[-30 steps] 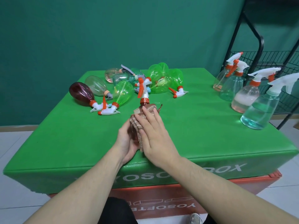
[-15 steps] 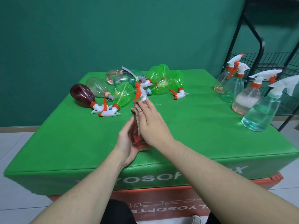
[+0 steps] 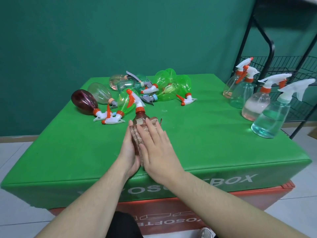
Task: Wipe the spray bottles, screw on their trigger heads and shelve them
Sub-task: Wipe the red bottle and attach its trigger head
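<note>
A brown spray bottle (image 3: 139, 118) with an orange and white trigger head (image 3: 135, 101) stands tilted near the front middle of the green table (image 3: 205, 134). My left hand (image 3: 129, 156) cups and grips its left side from below. A brown cloth (image 3: 136, 137) is wrapped against the bottle's body. With straight fingers, my right hand (image 3: 158, 152) lies flat on that cloth and presses it to the bottle. Most of the bottle's body is hidden by the cloth and both hands.
Several bottles lie in a heap at the back left, among them green ones (image 3: 171, 86) and a dark red one (image 3: 84, 102). Several filled bottles stand upright at the right edge (image 3: 269, 117). A black wire rack (image 3: 271, 48) stands beyond them.
My right hand slid the cloth up toward the bottle's neck and back down the body. The bottle's trigger head swung a little, and my left hand kept its hold.
</note>
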Action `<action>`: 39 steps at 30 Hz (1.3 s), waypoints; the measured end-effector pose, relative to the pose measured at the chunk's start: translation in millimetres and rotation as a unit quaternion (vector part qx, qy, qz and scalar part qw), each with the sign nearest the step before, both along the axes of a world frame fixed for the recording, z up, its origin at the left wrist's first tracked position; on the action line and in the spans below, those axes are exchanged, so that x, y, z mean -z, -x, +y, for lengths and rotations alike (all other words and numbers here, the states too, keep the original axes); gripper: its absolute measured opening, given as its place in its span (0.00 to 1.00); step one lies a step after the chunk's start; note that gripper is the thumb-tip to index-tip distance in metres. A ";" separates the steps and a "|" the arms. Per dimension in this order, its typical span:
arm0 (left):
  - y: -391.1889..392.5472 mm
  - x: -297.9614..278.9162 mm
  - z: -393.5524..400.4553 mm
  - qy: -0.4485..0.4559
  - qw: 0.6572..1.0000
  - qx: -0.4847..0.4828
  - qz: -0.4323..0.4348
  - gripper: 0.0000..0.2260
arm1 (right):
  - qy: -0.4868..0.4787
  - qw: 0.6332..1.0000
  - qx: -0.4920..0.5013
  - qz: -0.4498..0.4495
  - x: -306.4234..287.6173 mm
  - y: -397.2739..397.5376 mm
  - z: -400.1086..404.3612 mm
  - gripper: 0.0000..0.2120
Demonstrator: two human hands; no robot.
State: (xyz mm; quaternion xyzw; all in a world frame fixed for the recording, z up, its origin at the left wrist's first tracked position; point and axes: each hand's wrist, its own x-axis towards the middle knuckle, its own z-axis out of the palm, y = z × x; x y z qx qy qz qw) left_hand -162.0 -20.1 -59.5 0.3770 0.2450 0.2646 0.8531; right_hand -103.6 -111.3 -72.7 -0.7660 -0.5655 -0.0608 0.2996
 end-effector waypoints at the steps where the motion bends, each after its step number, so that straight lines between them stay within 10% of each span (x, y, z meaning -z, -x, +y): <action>1: 0.4 -0.1 0.1 0.007 1.000 -0.002 -0.007 0.32 | 0.005 1.000 -0.005 -0.010 2.5 0.3 -3.2 0.27; 19: -5.1 8.4 6.4 -0.014 0.999 0.002 0.030 0.22 | -0.026 0.999 -0.023 -0.033 -2.3 -16.5 -5.2 0.27; 28: -1.9 5.8 6.4 -0.027 0.999 0.028 0.031 0.19 | -0.032 0.992 0.011 0.118 -42.7 -24.3 24.2 0.23; 39: -3.6 2.0 1.4 -0.058 0.998 0.030 0.016 0.30 | -0.073 0.996 0.011 0.049 -29.6 -13.1 19.1 0.26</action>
